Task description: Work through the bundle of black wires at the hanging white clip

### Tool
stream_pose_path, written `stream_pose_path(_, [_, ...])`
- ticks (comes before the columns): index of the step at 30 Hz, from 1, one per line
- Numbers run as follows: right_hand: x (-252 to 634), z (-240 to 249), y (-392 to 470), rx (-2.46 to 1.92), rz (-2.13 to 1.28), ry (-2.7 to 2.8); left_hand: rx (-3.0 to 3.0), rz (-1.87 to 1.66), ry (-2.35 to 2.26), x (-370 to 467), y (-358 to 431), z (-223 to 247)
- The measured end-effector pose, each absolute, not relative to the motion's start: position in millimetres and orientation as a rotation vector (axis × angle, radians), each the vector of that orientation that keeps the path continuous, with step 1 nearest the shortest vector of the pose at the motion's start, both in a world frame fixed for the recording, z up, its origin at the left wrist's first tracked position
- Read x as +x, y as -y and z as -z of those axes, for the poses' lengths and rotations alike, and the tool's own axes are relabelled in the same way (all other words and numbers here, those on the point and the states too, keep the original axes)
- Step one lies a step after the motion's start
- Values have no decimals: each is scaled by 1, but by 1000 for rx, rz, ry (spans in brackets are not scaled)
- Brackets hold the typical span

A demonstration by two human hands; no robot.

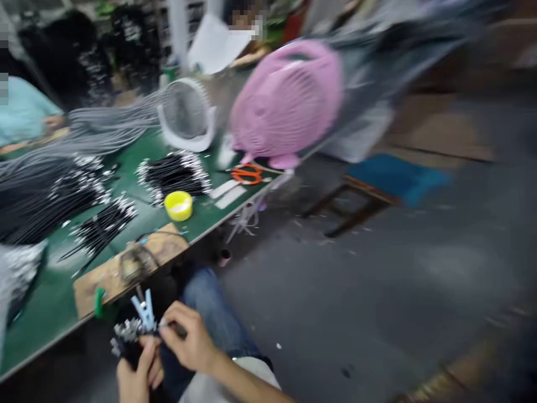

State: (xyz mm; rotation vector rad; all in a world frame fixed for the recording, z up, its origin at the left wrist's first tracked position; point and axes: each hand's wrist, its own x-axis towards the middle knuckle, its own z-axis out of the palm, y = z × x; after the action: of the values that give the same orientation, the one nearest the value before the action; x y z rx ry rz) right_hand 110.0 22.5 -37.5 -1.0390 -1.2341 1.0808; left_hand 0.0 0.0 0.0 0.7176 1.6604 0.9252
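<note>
Below the table edge, my left hand point(140, 369) is closed around a bundle of black cables with silvery ends point(128, 333). My right hand point(187, 336) pinches a small piece at the bundle's right side, near one cable end; the piece is blurred. A light blue clip point(144, 309) stands just above the bundle, between the hands and a small metal device point(132, 267) on a wooden board point(168, 246). Piles of black cables point(174, 174) with silvery ends lie on the green table point(130, 210) beyond.
A yellow tape roll point(178, 206), orange scissors point(247, 174), a white fan point(187, 115) and a pink fan point(289, 103) are on the table. A blue-topped stool point(386, 173) stands right. Another person's sleeve point(25, 112) is far left.
</note>
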Motion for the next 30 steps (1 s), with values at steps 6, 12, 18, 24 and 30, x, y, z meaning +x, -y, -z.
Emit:
stream_pose_path(6, [111,43,-18,-1034,-1251,1152,625,-943,-1505,-10,6,23])
stream_pose_path(12, [104,36,-17,-853,-1639,839,751,-895,-1404,-19,9,22])
stream_pose_path(18, [106,37,-31,-705,-2013,532,921,-1008,-1393,-23,0,13])
stream_pose_path(24, [96,31,-59,-639,-1929,430,987,-1124,-1416,-22,-1,7])
stream_pose_path(30, [82,26,-69,-477,-1976,303,1032,-1232,-1433,-20,-5,5])
